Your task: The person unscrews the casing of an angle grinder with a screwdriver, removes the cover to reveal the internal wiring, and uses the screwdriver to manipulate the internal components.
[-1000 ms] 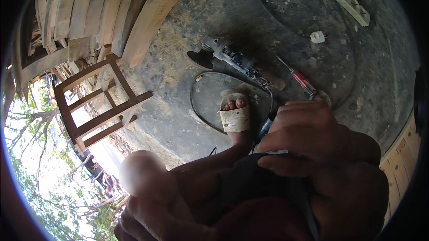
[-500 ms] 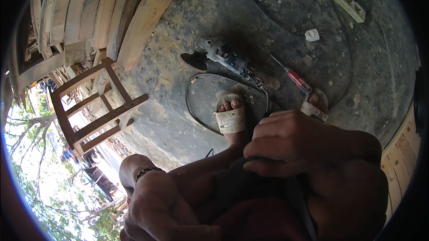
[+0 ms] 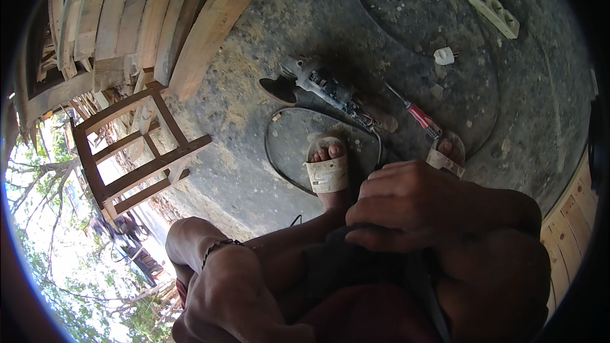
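a gray grinder (image 3: 325,90) is lying on the dusty floor (image 3: 230,168), past the feet, with a dark round disc (image 3: 277,91) at one end. a black cord (image 3: 266,144) is looping by the left foot (image 3: 328,168). a red screwdriver (image 3: 421,118) is lying near the grinder, its handle just beside the right foot (image 3: 448,150). the right grip (image 3: 401,205) is resting over the lap, fingers bent and narrow; i cannot tell what is inside. the left grip (image 3: 232,291) is staying too hidden to tell. a white plug (image 3: 445,56) and a pale socket strip (image 3: 493,11) are lying farther off. a wooden frame (image 3: 149,171) is sitting near some planks (image 3: 146,15).
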{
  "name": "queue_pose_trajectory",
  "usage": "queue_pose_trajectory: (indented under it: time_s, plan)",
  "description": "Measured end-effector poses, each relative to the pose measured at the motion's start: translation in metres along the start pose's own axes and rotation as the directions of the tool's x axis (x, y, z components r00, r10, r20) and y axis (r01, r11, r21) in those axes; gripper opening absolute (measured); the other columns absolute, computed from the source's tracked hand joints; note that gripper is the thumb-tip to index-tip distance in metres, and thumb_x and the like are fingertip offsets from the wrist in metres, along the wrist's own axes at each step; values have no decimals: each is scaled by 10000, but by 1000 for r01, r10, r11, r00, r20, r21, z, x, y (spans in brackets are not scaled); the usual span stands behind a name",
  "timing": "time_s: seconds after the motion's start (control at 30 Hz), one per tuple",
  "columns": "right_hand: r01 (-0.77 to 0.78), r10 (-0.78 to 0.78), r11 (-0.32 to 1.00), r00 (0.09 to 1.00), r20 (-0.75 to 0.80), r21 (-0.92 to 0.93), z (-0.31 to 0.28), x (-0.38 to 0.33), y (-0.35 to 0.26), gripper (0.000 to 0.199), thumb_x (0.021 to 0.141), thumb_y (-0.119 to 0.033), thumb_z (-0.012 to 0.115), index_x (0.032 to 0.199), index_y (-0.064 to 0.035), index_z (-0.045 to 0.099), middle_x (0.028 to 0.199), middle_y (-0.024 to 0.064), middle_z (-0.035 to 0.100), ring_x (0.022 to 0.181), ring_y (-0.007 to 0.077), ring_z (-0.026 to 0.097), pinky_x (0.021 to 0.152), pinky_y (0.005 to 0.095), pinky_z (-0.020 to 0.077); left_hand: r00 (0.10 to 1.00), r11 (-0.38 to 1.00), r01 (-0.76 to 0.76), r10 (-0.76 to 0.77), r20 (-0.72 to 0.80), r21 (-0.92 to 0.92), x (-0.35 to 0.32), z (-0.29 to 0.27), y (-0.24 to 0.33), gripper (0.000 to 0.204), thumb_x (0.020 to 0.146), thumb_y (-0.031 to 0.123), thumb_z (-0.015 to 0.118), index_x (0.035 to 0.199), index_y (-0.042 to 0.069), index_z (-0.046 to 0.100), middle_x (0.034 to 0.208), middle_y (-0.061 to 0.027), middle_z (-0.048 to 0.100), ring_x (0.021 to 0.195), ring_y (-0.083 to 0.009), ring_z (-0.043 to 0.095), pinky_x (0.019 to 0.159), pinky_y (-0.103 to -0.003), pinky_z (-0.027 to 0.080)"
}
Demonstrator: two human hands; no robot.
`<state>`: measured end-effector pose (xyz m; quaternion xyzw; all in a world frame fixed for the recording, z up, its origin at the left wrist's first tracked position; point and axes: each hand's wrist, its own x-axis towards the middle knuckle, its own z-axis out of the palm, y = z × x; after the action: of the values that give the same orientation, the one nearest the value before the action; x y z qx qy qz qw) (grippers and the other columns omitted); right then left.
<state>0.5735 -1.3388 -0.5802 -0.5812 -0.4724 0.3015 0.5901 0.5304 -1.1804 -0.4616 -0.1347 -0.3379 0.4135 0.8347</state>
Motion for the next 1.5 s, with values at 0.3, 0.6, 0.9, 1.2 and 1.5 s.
queue_pose_trajectory:
  time_s: [0.3, 0.6, 0.9, 1.2, 1.5]
  plan:
    - [12, -12, 1000, 1000, -5, -14, 1, 0, -1, 190, 900, -257, 673, 867, -79, 616, 727, 78, 596, 663, 283, 653, 657, 400, 556, 992, 998, -25, 18, 123, 54, -6, -2, -9, 110, 937, 130, 508, 841, 114, 561, 711, -49, 593, 628, -176, 585, 591, -323, 472]
    - [19, -19, 1000, 999, -27, -11, 3, -2, -1, 191, 901, -251, 666, 847, -79, 603, 726, 81, 581, 668, 279, 647, 639, 400, 548, 951, 951, 148, -212, 225, 270, -6, -2, -11, 109, 923, 128, 517, 824, 108, 560, 699, -51, 589, 618, -181, 585, 579, -324, 470]
    - [34, -35, 999, 998, -54, -28, 0, -3, -3, 198, 908, -246, 656, 830, -78, 587, 711, 86, 569, 660, 285, 638, 624, 408, 539, 853, 831, 285, -448, 269, 478, -6, -2, -12, 110, 908, 125, 527, 806, 103, 559, 686, -53, 584, 608, -185, 585, 567, -324, 468]
    - [2, -4, 1000, 999, -51, -27, 3, -3, -2, 201, 904, -241, 658, 819, -76, 580, 703, 90, 567, 651, 287, 635, 617, 401, 539, 711, 612, 331, -663, 237, 719, -11, -7, -9, 111, 894, 123, 536, 789, 97, 558, 674, -54, 579, 598, -190, 585, 555, -325, 465]
    - [-25, 18, 994, 998, -66, -105, -10, 3, -27, 135, 847, -155, 736, 927, -71, 665, 780, 73, 623, 733, 256, 651, 684, 363, 533, 519, 314, 238, -841, 152, 919, -13, -5, -6, 113, 880, 121, 545, 771, 91, 557, 661, -56, 574, 587, -195, 585, 543, -326, 463]
